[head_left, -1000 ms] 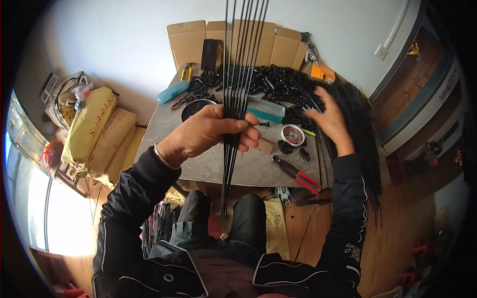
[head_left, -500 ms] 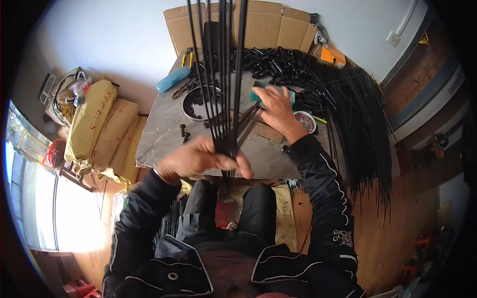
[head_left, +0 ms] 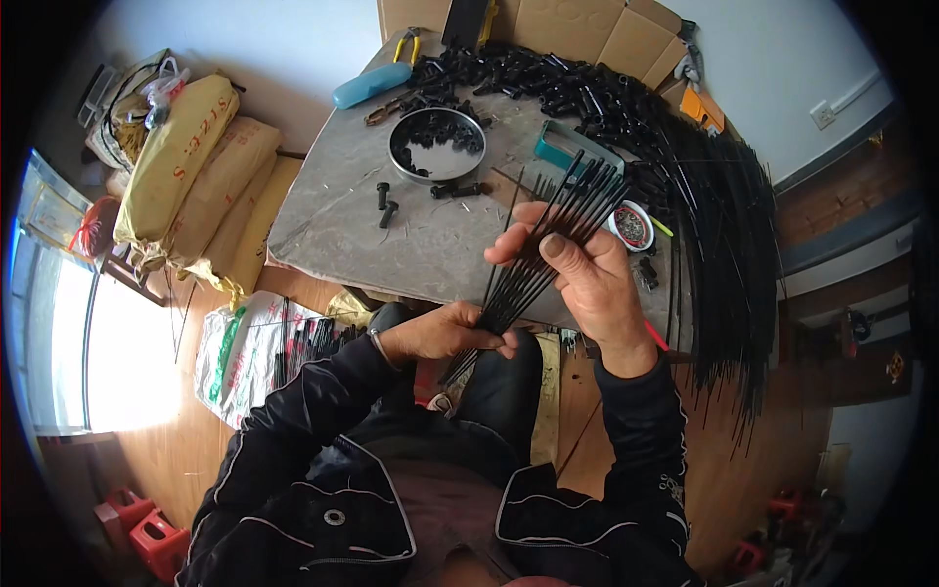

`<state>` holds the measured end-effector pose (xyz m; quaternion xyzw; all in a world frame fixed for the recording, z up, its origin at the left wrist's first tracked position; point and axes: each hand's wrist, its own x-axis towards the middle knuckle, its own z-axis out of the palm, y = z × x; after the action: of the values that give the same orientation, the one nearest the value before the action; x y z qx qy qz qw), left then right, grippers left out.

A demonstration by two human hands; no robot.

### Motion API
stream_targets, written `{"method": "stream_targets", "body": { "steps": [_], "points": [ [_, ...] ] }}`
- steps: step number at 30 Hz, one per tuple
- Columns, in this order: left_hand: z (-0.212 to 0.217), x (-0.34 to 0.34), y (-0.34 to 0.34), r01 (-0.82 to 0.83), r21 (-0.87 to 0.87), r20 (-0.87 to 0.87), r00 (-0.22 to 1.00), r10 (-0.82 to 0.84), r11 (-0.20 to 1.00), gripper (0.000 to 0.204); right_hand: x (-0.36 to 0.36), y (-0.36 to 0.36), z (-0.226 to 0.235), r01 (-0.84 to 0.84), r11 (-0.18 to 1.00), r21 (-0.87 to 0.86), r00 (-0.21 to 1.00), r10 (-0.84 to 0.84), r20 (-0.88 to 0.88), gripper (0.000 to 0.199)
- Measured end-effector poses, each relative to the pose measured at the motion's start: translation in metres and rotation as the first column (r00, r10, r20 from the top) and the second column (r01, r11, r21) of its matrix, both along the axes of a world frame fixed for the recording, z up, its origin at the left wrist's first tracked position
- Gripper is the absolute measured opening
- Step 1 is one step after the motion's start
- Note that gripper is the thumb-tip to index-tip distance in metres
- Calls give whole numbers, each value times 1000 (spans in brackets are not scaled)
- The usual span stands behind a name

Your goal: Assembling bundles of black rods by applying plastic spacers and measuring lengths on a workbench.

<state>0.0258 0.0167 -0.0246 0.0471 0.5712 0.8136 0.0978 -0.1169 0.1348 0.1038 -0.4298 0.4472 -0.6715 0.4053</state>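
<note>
A fanned bundle of thin black rods slants across my lap and the table's near edge, its upper ends spread toward the right. My left hand is closed round the lower part of the bundle. Higher up, my right hand cups the same rods, its thumb on the near side and its fingers curled behind and past the left side. Beyond the hands a round metal bowl holds small black parts. Some short black fittings lie left of the rods.
On the grey table lie a heap of black tubular parts, long black rods hanging over its right edge, a green tray, a small white bowl, yellow-handled pliers and a blue case. Yellow sacks stand left.
The bundle has swung from upright to slanting right and come lower. My right hand has moved from the tray back onto the rods. The view has shifted, showing more floor at left.
</note>
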Motion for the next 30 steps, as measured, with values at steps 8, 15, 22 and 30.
{"method": "stream_targets", "body": {
  "steps": [8,15,22,30],
  "points": [
    [18,42,8,-493,-612,-215,856,470,618,28,9,10,-15,5,999,-37,989,-11,-147,26],
    [137,-16,-22,-617,-280,-560,727,397,735,36,28,9,-11,133,990,-48,949,-141,-281,19],
    [137,-30,-15,-508,-305,-525,795,303,805,21,-34,15,-6,-56,940,336,907,188,-377,27],
    [144,-33,-6,-488,-340,-559,792,244,804,22,-188,-53,-55,776,626,73,209,-147,-967,25]
  ]
}}
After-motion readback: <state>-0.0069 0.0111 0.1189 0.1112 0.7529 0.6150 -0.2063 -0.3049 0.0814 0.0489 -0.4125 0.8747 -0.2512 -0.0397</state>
